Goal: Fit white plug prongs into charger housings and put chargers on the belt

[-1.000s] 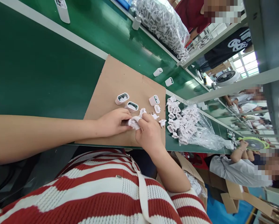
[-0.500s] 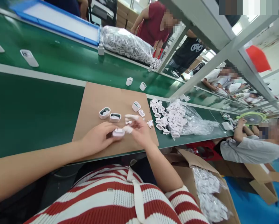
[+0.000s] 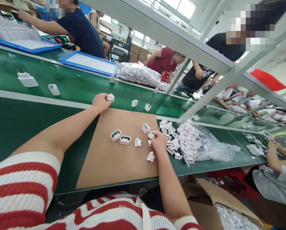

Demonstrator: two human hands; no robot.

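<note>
My left hand (image 3: 101, 103) reaches to the far edge of the cardboard sheet (image 3: 114, 166), closed around a white plug charger (image 3: 110, 97) with its prongs up. At the sheet's right side, my right hand (image 3: 160, 142) pinches a white plug cap (image 3: 152, 134), partly hidden by the fingers. Open-topped white charger housings, one (image 3: 116, 135) at the left, another (image 3: 125, 140) beside it and a third (image 3: 146, 128) near my right hand, stand on the cardboard. Loose two-pin plug caps lie close by, one (image 3: 138, 142) in the middle and one (image 3: 151, 157) nearer me.
Right of the cardboard, plug caps (image 3: 187, 140) spill from a clear plastic bag (image 3: 210, 148). Several chargers, including a finished-looking one (image 3: 27, 80), sit on the green belt (image 3: 80, 92). A grey metal post (image 3: 202, 92) rises at the right. Co-workers sit across and to the right.
My left hand has moved from the sheet's near middle to its far edge, carrying the charger. My right hand has shifted right to the loose plug caps. The view has tilted up.
</note>
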